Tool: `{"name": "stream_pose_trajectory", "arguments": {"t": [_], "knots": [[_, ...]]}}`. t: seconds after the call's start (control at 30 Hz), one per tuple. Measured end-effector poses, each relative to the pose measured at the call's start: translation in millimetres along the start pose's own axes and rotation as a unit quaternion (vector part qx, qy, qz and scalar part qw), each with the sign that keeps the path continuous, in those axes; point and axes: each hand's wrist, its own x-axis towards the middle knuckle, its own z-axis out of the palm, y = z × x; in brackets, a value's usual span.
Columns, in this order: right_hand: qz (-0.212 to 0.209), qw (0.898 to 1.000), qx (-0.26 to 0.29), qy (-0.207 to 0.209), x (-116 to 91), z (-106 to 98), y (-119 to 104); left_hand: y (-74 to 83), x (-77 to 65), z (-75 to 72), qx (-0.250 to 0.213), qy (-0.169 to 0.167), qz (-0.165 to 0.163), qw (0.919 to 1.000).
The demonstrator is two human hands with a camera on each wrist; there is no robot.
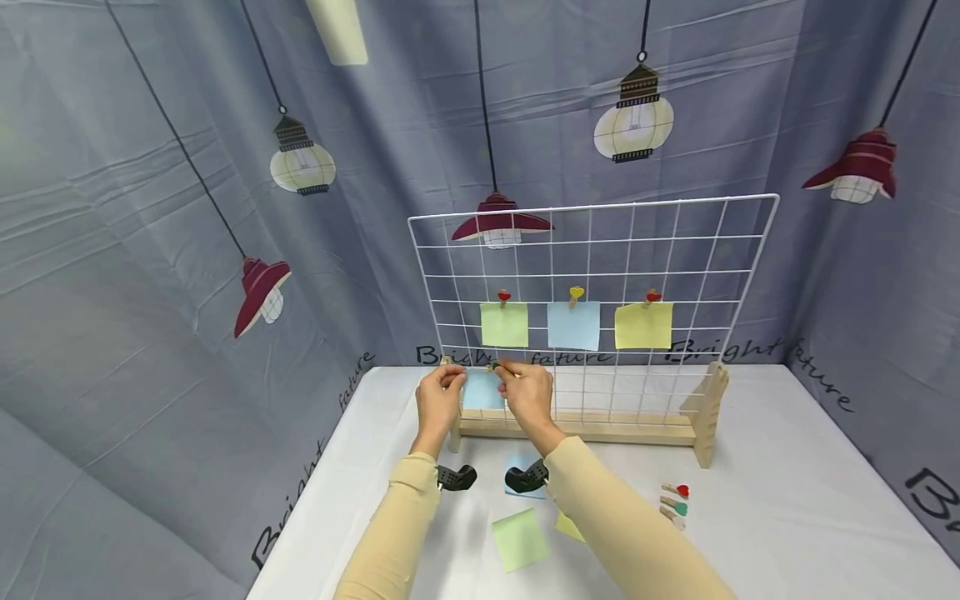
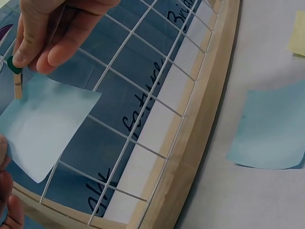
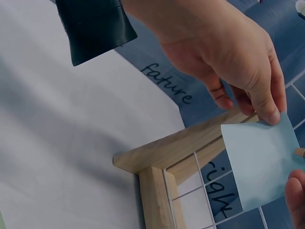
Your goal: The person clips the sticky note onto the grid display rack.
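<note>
A light blue sticky note (image 1: 480, 392) is held up against the lower left of the white wire grid (image 1: 570, 272). At its upper left edge, my left hand (image 1: 438, 404) pinches the paper between thumb and finger. My right hand (image 1: 528, 398) pinches a small wooden clothespin (image 2: 18, 87) with a green top, at the note's upper edge. The left wrist view shows the pin's tip over the paper. Above hang a green note (image 1: 504, 325), a blue note (image 1: 573, 326) and a yellow note (image 1: 643, 326), each under a heart-topped clothespin.
The grid stands in a wooden base (image 1: 585, 427) on a white table (image 1: 780, 517). Near my forearms lie a green note (image 1: 521, 540), a partly covered yellow note (image 1: 570, 527) and a blue note (image 2: 269, 126). Three loose clothespins (image 1: 674, 506) lie at right. A patterned curtain (image 1: 360, 208) hangs behind.
</note>
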Motion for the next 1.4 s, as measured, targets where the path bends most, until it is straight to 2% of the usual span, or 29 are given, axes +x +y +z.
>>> {"name": "stream_pose_trajectory", "arguments": {"t": [0.2,0.33,0.67,0.93,1.2,1.4], "knots": [[0.021,1.0,0.008,0.006,-1,3,3,0.2,-0.8,1.4,0.002,-0.008,-0.008,0.9999],[0.017,1.0,0.004,0.004,0,6,2,-0.5,0.2,1.6,-0.001,-0.005,-0.007,1.0],[-0.017,1.0,-0.021,0.009,1,11,3,-0.9,2.1,4.2,-0.003,-0.012,-0.012,0.9999],[-0.053,0.995,-0.086,0.003,1,12,4,0.4,1.6,6.6,-0.01,-0.007,-0.017,0.9998],[-0.07,0.992,-0.108,-0.01,3,11,3,2.1,-1.1,9.5,-0.004,-0.011,-0.03,0.9995],[-0.117,0.982,-0.15,-0.017,4,10,5,1.4,-1.3,12.2,-0.007,-0.011,-0.03,0.9995]]}}
